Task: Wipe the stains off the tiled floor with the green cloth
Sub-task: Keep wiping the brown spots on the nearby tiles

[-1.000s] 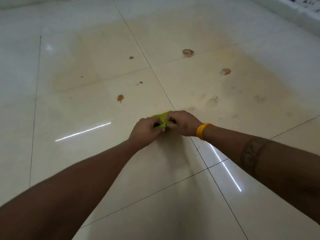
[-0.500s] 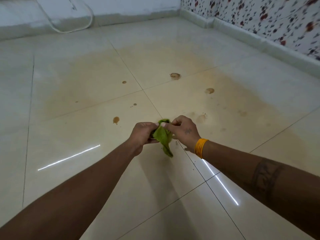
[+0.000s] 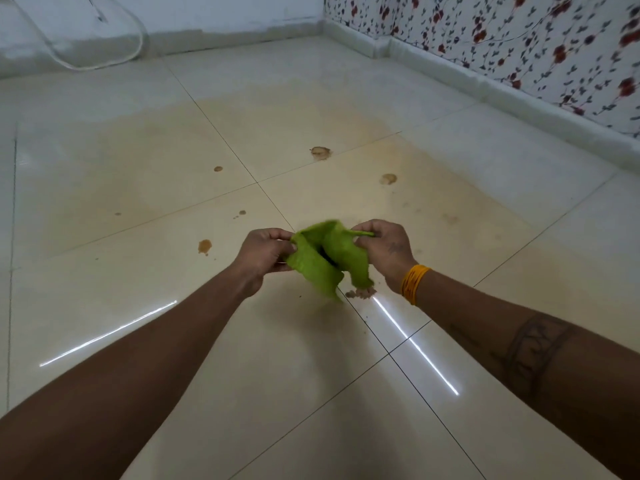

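The green cloth (image 3: 325, 258) hangs in the air between both hands, spread partly open, its lower corners dangling above the floor. My left hand (image 3: 259, 252) pinches its left edge and my right hand (image 3: 384, 247), with an orange band at the wrist, pinches its right edge. Brown stains dot the cream tiled floor (image 3: 138, 188): one (image 3: 204, 245) left of my left hand, one (image 3: 360, 293) just under the cloth, one (image 3: 320, 152) farther off, another (image 3: 388, 178) to the right, and a small one (image 3: 218, 168) far left.
A flowered wall with a white skirting (image 3: 519, 98) runs along the right. A pale back wall with a looping white cable (image 3: 135, 46) closes the far side. A broad yellowish film covers the middle tiles.
The cloth has been lifted from a bunched wad near the floor and pulled apart between my hands. The view has tilted up, showing the walls.
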